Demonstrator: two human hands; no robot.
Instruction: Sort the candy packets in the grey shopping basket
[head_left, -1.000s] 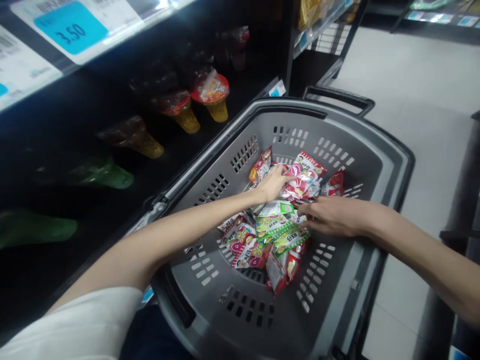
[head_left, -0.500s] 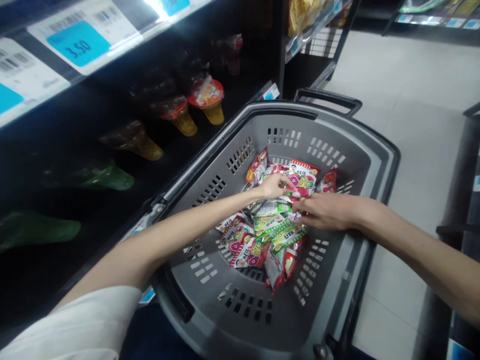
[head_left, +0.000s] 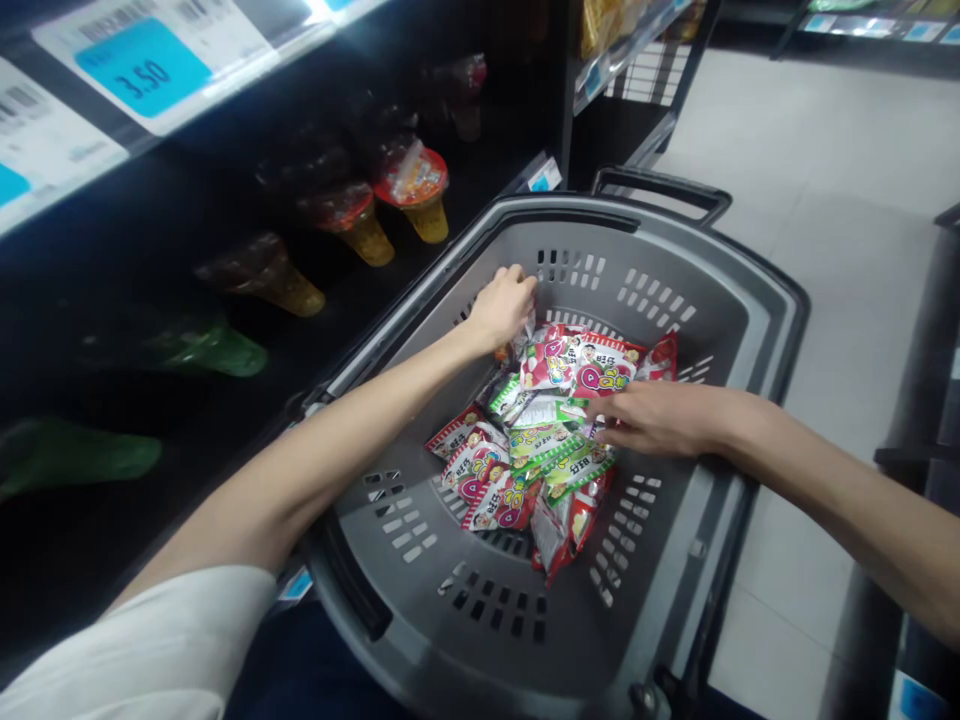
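A grey shopping basket (head_left: 480, 655) with slotted walls holds a pile of small gummy candy packets. My left hand (head_left: 504, 303) is at the far left inside wall, its fingers curled down over a red-and-silver candy packet (head_left: 525, 335) that it mostly covers. My right hand (head_left: 652, 418) reaches in over the right rim, with fingers loosely bent and apart at the right side of the pile; its fingertips are partly hidden. Between the hands lie pink-and-white packets (head_left: 602, 372). Green packets (head_left: 544, 443) are in the middle, and red ones (head_left: 499, 500) nearer me.
A dark shelf on the left carries cone-shaped cups with red lids (head_left: 414, 185) and a green one (head_left: 225, 350). A price label (head_left: 142, 72) reading 3.50 hangs on the shelf edge above. The basket's black handle (head_left: 667, 190) juts out at the far end. Pale floor tiles (head_left: 832, 200) run along the right.
My left hand has moved from the middle of the pile to the far left packet. More pink-and-white packets show where it was. My right hand has stayed almost in place.
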